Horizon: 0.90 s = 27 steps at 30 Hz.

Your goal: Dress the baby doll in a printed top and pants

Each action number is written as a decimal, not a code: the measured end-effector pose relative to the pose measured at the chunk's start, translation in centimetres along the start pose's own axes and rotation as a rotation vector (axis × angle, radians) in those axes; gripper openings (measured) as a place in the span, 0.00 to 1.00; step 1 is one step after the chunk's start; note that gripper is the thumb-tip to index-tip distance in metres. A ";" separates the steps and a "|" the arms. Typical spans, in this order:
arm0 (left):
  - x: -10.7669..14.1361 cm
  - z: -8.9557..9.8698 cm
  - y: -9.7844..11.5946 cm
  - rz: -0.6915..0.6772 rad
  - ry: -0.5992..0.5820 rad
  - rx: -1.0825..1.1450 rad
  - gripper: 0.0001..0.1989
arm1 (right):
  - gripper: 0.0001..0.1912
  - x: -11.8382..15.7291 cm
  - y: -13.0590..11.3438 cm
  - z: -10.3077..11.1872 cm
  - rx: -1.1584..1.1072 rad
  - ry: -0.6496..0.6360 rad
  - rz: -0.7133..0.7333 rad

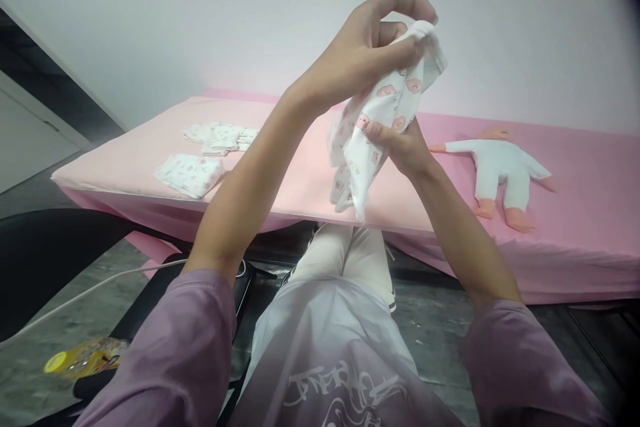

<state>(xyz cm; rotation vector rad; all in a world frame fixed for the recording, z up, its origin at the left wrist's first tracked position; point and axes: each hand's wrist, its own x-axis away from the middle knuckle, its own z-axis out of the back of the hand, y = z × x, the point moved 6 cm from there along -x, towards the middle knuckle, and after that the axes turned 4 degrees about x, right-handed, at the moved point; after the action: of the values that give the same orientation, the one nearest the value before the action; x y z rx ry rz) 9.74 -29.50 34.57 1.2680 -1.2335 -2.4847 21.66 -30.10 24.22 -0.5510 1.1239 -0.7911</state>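
A small white baby garment point(373, 123) with a pink animal print hangs bunched between my hands, raised above the bed-like table. My left hand point(383, 37) pinches its upper end, thumb in front and fingers curled over the back. Lower down, my right hand point(403, 143) grips the garment's side with the thumb pressed on the cloth. The fingers of that hand are partly hidden behind the fabric. Which part of the garment each hand holds, I cannot tell.
A doll in white clothing point(500, 167) lies on the pink sheet point(590, 213) at the right. Folded printed clothes point(190, 175) and another folded pile point(220, 138) rest at the left. A white wall point(240, 27) stands behind. Nearby are a black chair point(60, 260) and a yellow-capped bottle point(85, 358).
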 end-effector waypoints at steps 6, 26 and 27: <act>1.3 1.3 0.2 0.131 0.108 -0.260 0.16 | 0.46 0.0 2.6 -2.9 -0.256 -0.155 -0.118; 23.1 20.4 -6.8 0.323 0.908 -0.466 0.16 | 0.33 -2.7 9.3 -15.4 -0.223 -0.815 -0.368; 23.9 22.4 -6.8 0.342 0.938 -0.528 0.16 | 0.34 -4.6 9.4 -16.8 -0.225 -0.816 -0.341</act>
<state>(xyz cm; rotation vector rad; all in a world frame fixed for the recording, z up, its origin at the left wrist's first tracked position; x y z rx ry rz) -19.99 -20.85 21.98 1.5685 -0.4563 -1.4726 7.50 -20.66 14.03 -1.1504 0.3606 -0.6287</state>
